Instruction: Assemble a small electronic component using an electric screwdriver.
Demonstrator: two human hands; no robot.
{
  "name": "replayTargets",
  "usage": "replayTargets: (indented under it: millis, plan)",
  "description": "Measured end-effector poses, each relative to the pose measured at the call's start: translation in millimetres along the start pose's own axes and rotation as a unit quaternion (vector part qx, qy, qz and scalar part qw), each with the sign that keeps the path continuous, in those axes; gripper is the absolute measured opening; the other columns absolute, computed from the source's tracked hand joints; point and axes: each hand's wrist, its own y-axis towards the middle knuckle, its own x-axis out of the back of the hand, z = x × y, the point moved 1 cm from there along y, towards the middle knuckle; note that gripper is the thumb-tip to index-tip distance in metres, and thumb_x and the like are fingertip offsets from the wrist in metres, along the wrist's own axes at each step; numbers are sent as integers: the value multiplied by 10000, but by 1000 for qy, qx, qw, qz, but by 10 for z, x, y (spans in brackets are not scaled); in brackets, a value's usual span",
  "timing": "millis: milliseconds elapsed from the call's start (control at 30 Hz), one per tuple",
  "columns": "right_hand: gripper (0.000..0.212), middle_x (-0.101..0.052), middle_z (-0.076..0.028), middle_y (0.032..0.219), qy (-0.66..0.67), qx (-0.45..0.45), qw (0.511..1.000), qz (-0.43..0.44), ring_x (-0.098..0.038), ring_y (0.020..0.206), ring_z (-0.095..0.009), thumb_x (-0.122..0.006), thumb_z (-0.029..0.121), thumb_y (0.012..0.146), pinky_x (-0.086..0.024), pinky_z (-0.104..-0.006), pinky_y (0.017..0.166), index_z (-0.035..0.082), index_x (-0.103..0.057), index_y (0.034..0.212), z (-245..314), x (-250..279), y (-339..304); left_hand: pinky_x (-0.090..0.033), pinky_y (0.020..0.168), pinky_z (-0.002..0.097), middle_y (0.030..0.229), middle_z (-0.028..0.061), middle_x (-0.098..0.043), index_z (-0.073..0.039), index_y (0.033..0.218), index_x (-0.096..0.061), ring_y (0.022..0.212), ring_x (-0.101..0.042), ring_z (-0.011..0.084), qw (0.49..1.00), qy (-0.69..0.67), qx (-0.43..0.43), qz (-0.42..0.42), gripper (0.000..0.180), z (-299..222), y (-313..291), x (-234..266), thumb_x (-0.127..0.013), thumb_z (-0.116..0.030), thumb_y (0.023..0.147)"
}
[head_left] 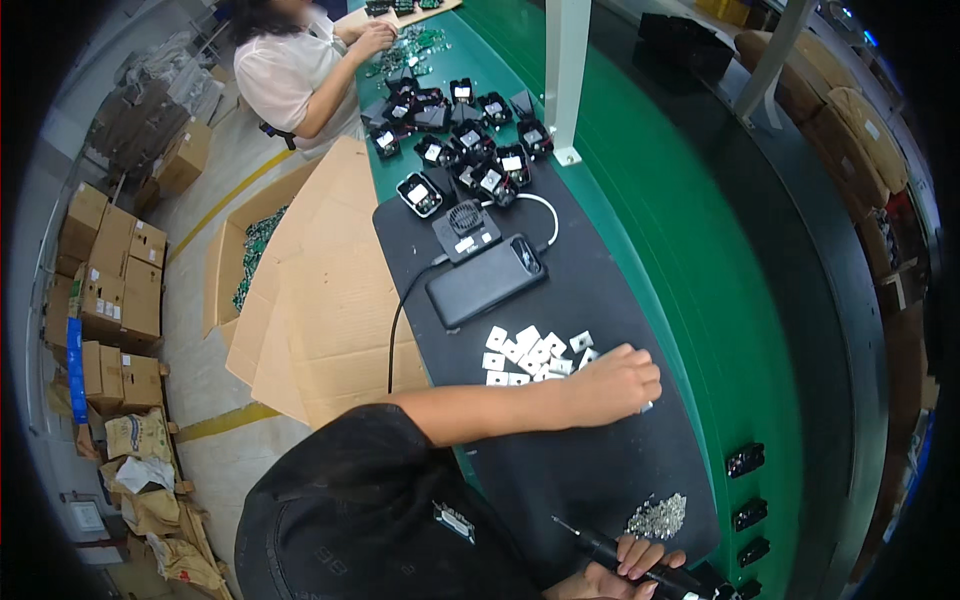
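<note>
My left hand [618, 385] reaches across the dark mat [560, 450] with its fingers curled closed. A small pale edge shows under the fingers; what they hold I cannot make out. Just beside it lies a loose cluster of small white square pieces [535, 350] with dark holes. At the bottom, my right hand [632, 568] is wrapped round a black electric screwdriver [597, 546], its thin bit pointing up and left. A heap of small silvery screws [658, 516] lies on the mat close to that hand.
A black rectangular device [486, 282] and a small fan-grilled unit [466, 232] with cables lie beyond the white pieces. Several black housings [470, 145] crowd farther back. Cardboard [335, 300] lies left; a green belt [740, 330] carries black parts [745, 460] right. Another person [295, 80] handles parts.
</note>
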Motion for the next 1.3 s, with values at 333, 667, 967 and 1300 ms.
replayTargets:
  millis: [333, 667, 967, 1300]
  plan:
    - [425, -514, -26, 870, -13, -19, 999, 46, -460, 767, -156, -575, 242, 926, -356, -318, 734, 138, -451, 1319, 45, -6, 44, -385, 761, 312, 748, -3, -562, -120, 810, -580, 830, -547, 174, 999, -16, -32, 29, 130, 7, 116, -151, -675, -208, 795]
    - [395, -515, -38, 834, 40, 40, 998, -4, -463, 709, -151, -593, 197, 910, -365, -305, 682, 108, -437, 1262, -159, -149, -64, -451, 779, 377, 839, 25, -601, -110, 878, -555, 848, -589, 224, 990, -134, -2, 53, 144, 78, 78, -197, -663, -189, 826]
    - [363, -483, -30, 795, 31, 48, 996, -69, -450, 694, -149, -625, 229, 893, -343, -301, 637, 107, -435, 1177, -68, -140, -80, -444, 761, 358, 815, 2, -584, -127, 892, -571, 818, -576, 210, 991, -121, -16, 46, 138, 1, 166, -223, -673, -183, 818]
    - [350, -475, -11, 760, -8, 66, 994, -86, -424, 640, -127, -640, 250, 879, -328, -285, 602, 121, -434, 1131, -88, -138, -43, -510, 630, 399, 843, 65, -567, -97, 948, -539, 771, -631, 259, 993, -94, -18, 74, 151, -74, 252, -260, -621, -194, 866]
